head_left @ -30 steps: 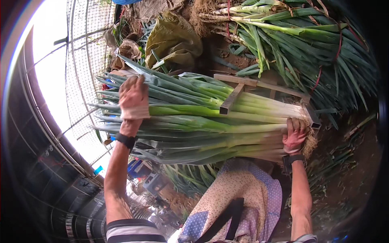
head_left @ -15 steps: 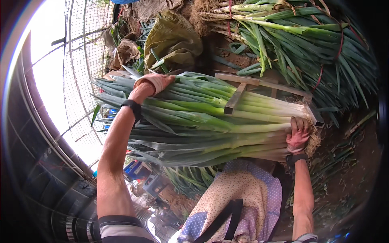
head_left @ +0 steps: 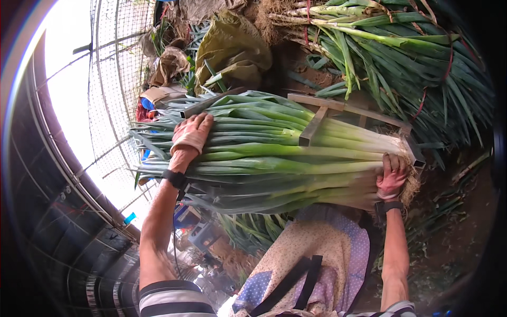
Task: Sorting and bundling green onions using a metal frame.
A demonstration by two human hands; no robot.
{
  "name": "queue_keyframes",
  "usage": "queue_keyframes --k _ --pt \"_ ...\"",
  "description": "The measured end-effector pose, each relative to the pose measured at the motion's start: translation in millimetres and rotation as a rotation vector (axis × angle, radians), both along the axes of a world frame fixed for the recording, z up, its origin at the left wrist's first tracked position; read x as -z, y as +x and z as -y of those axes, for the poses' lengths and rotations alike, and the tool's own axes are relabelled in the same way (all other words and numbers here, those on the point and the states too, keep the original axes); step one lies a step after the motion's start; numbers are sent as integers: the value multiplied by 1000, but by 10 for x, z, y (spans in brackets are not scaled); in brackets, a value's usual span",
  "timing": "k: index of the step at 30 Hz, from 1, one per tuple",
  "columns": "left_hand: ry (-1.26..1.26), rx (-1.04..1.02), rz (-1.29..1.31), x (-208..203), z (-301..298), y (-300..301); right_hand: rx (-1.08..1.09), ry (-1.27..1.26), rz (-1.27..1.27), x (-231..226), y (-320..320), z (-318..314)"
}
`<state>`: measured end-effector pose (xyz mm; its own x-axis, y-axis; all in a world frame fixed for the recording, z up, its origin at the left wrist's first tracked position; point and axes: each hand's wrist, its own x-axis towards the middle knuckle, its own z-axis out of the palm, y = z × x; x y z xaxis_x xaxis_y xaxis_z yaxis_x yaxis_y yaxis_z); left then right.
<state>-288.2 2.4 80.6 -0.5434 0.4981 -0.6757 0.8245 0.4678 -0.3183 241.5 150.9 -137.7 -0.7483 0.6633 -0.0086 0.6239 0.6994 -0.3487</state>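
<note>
A big bundle of long green onions (head_left: 253, 168) lies crosswise in front of me, leaves to the left, white stalks and roots to the right. It rests in a metal frame (head_left: 311, 127), whose bars stand up along the far side. My left hand (head_left: 193, 132), in a pale glove, lies over the leaves with its fingers stretched out flat. At the root end my right hand (head_left: 392, 177) bends its soil-stained fingers over the white stalks. The underside of the bundle and the frame's lower part are hidden.
More green onions (head_left: 391, 58), tied with red bands, lie at the far right. A crumpled yellow-green sack (head_left: 232, 53) sits at the far left. Loose leaves (head_left: 435, 216) litter the soil on the right. Mesh netting (head_left: 119, 68) edges the left. A blue-grey crate (head_left: 203, 235) stands near my left forearm.
My left hand has moved from the far edge of the leaves toward me, onto their top. A frame bar at the leaf end now shows. My right hand stays at the root end.
</note>
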Motion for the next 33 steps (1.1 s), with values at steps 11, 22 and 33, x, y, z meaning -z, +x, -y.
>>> queue_keyframes --k 11,22,33 --pt "312 -346 541 558 938 -942 63 -436 30 105 2 124" --pt "139 -108 -153 409 523 -1004 256 -1188 -612 -25 -80 -138" --pt "699 315 -140 -590 -79 1181 57 -455 -199 94 -12 14"
